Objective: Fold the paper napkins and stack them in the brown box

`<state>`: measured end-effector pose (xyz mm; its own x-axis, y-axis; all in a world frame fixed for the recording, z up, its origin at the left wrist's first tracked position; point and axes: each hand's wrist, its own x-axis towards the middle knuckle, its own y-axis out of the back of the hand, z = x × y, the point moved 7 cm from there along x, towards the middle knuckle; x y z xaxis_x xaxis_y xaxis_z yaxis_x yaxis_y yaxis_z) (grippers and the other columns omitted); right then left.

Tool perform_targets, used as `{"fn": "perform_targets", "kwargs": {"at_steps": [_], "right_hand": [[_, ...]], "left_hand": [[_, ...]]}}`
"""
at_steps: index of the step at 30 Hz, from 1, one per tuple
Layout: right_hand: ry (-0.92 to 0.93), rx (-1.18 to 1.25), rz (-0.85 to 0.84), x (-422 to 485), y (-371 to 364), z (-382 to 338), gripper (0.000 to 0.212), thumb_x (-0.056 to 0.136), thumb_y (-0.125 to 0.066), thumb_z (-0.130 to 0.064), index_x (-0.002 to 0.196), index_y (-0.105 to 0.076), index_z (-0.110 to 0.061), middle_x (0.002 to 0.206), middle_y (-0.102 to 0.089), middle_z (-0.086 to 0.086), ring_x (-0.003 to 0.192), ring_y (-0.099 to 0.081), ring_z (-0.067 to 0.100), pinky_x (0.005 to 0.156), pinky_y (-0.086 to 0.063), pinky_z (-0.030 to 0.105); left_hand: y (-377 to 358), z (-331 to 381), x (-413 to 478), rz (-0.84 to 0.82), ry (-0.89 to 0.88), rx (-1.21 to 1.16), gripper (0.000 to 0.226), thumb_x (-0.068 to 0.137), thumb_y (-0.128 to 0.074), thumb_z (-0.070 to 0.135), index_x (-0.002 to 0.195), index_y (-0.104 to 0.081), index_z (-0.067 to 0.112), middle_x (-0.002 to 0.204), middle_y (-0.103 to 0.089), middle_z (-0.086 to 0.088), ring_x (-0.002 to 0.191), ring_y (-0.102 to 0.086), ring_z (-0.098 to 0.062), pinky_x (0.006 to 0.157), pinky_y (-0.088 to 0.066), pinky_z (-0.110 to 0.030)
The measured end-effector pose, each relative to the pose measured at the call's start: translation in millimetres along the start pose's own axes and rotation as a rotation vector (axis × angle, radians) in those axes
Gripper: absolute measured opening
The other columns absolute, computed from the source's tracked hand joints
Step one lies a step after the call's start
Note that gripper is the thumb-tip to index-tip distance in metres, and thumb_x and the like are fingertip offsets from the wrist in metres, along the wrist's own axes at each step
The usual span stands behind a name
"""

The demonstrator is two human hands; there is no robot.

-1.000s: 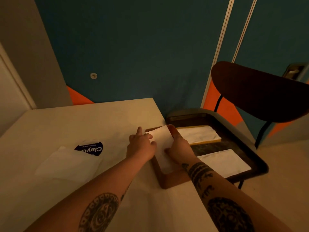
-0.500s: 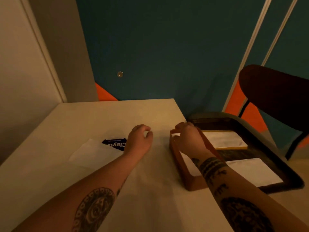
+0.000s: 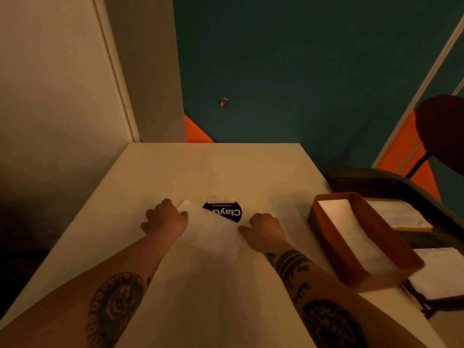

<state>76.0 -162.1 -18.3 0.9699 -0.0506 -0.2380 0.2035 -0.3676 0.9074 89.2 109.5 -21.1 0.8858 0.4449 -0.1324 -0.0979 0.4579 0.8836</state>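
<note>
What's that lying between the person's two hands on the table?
In the head view, a flat white paper napkin lies between the left hand and the right hand, partly covering a dark blue printed label.

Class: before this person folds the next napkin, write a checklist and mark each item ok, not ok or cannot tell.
1. Napkin lies on the table: ok.
2. Left hand at its left edge: ok.
3. Right hand at its right edge: ok.
4. Fingers pinching the napkin: cannot tell, blurred.
5. Napkin clear of the dark label: not ok, they overlap.
6. Brown box has room above its folded napkin: ok.
</note>
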Motion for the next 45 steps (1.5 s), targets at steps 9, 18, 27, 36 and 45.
{"fn": "perform_targets", "kwargs": {"at_steps": [9,18,27,36,45], "right_hand": [[-0.105,0.071,0.044,-6,-32,-30,0.039,0.093,-0.054,-0.044,0.127,-0.059,-0.025,0.123,-0.054,0.004,0.120,-0.045,0.028,0.097,-0.045,0.046],[0.037,0.648,0.206,-22,-11,-32,0.007,0.095,-0.065,-0.021,0.101,-0.064,-0.019,0.090,-0.065,-0.005,0.082,-0.061,0.016,0.066,-0.049,0.024],[0.170,1.130,0.212,-33,16,-23,0.054,0.093,-0.069,-0.011,0.138,-0.053,-0.036,0.127,-0.061,-0.011,0.112,-0.062,0.014,0.094,-0.058,0.037],[0.197,1.243,0.214,-31,27,4,0.061,0.093,-0.068,-0.008,0.143,-0.048,-0.037,0.141,-0.052,-0.006,0.122,-0.057,0.019,0.098,-0.055,0.043],[0.212,0.955,0.154,-24,2,18,0.068,0.086,-0.078,-0.013,0.142,-0.047,-0.035,0.134,-0.057,-0.007,0.110,-0.060,0.003,0.093,-0.050,0.019]], "left_hand": [[-12,-12,8,-0.110,-0.120,0.146,0.048,0.085,-0.063,0.054,0.125,-0.062,0.028,0.130,-0.047,-0.006,0.123,-0.041,-0.033,0.087,-0.032,-0.043],[-3,-21,14,-0.185,-0.168,-0.436,0.097,0.060,-0.085,0.047,0.138,-0.029,0.039,0.128,-0.051,0.007,0.118,-0.059,-0.026,0.107,-0.043,-0.048],[13,-7,5,-0.213,-0.347,-0.905,0.033,0.086,-0.077,0.008,0.108,-0.067,0.031,0.104,-0.077,0.006,0.096,-0.072,-0.011,0.090,-0.058,-0.037],[6,13,-13,-0.217,-0.385,-1.006,0.046,0.082,-0.079,0.004,0.115,-0.066,0.033,0.112,-0.075,0.001,0.103,-0.071,-0.018,0.086,-0.056,-0.035],[-36,13,-40,-0.141,-0.254,-0.936,0.069,0.074,-0.080,0.002,0.119,-0.059,0.050,0.121,-0.063,-0.006,0.097,-0.066,-0.024,0.086,-0.059,-0.045]]}}
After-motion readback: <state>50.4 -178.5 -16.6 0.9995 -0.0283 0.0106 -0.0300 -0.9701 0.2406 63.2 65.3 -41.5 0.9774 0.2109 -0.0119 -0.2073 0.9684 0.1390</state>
